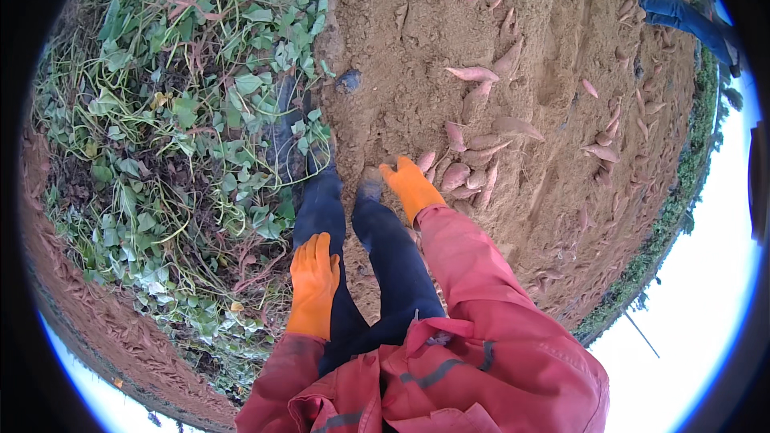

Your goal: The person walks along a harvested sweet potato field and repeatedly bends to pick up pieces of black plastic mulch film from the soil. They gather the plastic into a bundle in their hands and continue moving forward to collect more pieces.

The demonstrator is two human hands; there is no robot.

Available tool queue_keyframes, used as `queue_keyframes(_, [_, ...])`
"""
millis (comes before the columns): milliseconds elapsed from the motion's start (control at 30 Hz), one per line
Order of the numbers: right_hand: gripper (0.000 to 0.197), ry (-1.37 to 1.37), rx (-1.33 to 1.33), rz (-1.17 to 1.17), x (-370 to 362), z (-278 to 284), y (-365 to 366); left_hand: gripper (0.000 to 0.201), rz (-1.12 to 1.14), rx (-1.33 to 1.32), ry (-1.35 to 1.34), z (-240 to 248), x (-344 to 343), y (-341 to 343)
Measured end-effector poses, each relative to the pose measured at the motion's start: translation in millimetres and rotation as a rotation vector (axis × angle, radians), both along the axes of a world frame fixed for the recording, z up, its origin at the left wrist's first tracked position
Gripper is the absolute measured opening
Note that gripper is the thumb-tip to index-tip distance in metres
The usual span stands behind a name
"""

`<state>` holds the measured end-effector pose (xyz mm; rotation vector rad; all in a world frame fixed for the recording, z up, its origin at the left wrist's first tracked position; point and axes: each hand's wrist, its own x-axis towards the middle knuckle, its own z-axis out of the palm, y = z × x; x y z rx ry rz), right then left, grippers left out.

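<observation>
My left hand (314,282), in an orange glove, lies on my dark trouser leg (322,212) with its fingers stretched out and nothing in it. My right hand (409,184), gloved the same, reaches down over the sandy soil beside my other lower leg. Its visible fingertips are slightly apart, and I see nothing held between them. Just right of that hand lies a cluster of pinkish sweet potatoes (455,176). More long, tapered sweet potatoes (475,100) trail away beyond it.
Green leafy vines (184,104) cover the left side, edged by a strip of dark plastic film (289,112). Further sweet potatoes (601,152) lie in rows to the right. Another person's legs in blue trousers (682,16) show at the far right.
</observation>
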<state>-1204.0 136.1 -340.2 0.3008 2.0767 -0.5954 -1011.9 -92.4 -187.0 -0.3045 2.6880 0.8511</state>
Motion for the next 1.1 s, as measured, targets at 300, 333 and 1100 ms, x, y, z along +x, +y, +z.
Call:
queue_keyframes(300, [0.069,0.343,0.214,0.517,-124.9,-160.5,-121.3,0.053,0.093,0.083,0.015,-21.6,-27.1,-34.3])
queue_keyframes(333, [0.070,0.387,0.217,0.584,-137.0,-175.2,-132.2,0.053,0.095,0.073,0.010,-21.8,-30.2,-36.7])
queue_keyframes(1100, [0.044,0.037,0.094,0.280,-37.1,-129.3,22.1,0.047,0.047,0.028,-0.018,-24.7,-44.1,-14.7])
